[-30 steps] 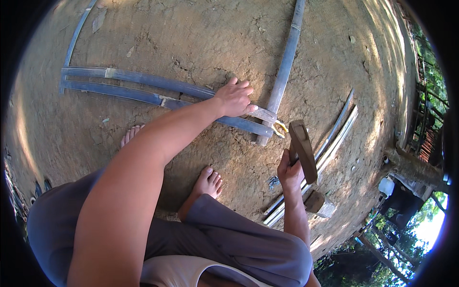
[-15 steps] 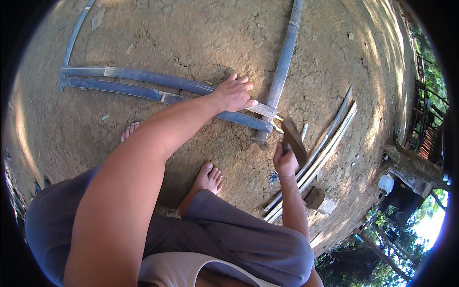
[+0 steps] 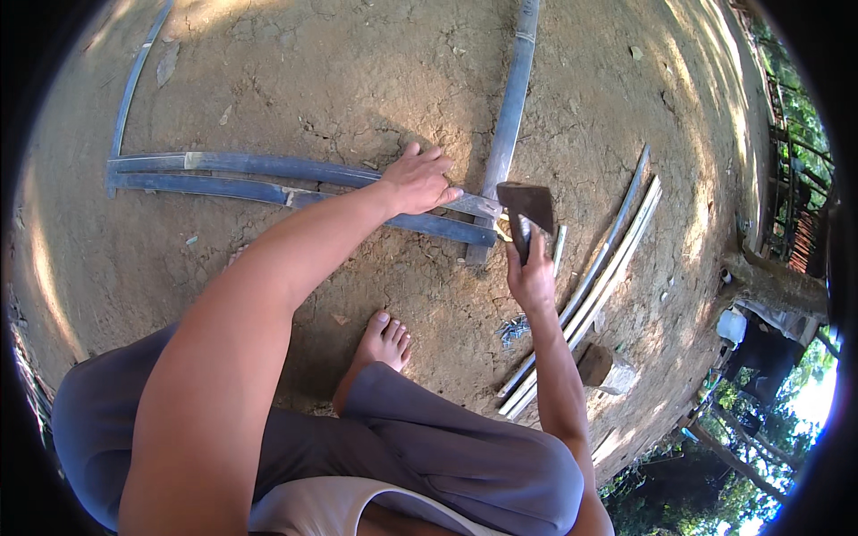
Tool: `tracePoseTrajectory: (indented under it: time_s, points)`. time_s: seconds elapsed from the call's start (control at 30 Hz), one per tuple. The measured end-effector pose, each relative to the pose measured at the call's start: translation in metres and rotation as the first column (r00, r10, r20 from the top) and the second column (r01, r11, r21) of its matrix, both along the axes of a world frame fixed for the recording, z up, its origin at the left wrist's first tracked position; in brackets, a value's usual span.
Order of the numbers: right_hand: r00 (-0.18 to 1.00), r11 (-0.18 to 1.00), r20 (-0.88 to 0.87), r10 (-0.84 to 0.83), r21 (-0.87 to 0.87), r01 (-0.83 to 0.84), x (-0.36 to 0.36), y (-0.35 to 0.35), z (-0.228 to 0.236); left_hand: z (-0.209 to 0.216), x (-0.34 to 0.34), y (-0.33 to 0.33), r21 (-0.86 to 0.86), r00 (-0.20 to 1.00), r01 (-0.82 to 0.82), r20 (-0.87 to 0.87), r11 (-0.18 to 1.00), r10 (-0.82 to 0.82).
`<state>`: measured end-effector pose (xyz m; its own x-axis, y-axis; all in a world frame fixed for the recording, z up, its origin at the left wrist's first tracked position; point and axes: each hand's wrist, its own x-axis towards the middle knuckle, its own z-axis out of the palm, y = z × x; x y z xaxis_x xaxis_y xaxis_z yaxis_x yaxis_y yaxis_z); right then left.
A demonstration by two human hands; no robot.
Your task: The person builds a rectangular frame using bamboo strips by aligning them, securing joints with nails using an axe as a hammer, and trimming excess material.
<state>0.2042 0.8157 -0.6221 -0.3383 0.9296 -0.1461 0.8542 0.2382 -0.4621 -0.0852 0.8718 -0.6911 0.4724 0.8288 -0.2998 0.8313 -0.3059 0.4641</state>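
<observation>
My left hand (image 3: 417, 183) presses on the upper of two long dark bamboo strips (image 3: 259, 164), its fingers bent over the far edge and its thumb along the top. Below it runs the second strip (image 3: 241, 189); both strips cross over the lower end of an upright bamboo piece (image 3: 511, 107). In my right hand (image 3: 534, 284) is a tool with a broad dark head, apparently a hatchet (image 3: 529, 205); its head is held just over the crossing. Small yellow pieces (image 3: 503, 230) show beside the joint, partly hidden by the hatchet.
A small heap of nails (image 3: 512, 331) lies on the bare soil near my right wrist. Several thin bamboo strips (image 3: 617, 259) lie to the right, beside a wooden block (image 3: 608, 370). Another narrow strip (image 3: 131, 89) meets the frame's far left end. My bare foot (image 3: 384, 339) is close by.
The hatchet has swung up and left, turned so its broad head faces the view, over the crossing. My left hand stays on the strip; the whole view has shifted slightly.
</observation>
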Motion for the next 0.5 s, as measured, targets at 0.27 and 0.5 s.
tracePoseTrajectory:
  time_s: [0.27, 0.5]
  points:
    - [0.911, 0.96, -0.371, -0.178, 0.139, 0.244, 0.01, -0.044, -0.027, -0.004, 0.006, -0.01, 0.054, 0.998, -0.01, 0.055, 0.998, 0.007]
    - [0.71, 0.894, -0.551, -0.438, -0.183, 0.409, -0.027, -0.03, 0.024, -0.012, -0.005, -0.015, 0.02, 0.999, -0.041, 0.015, 0.999, 0.041]
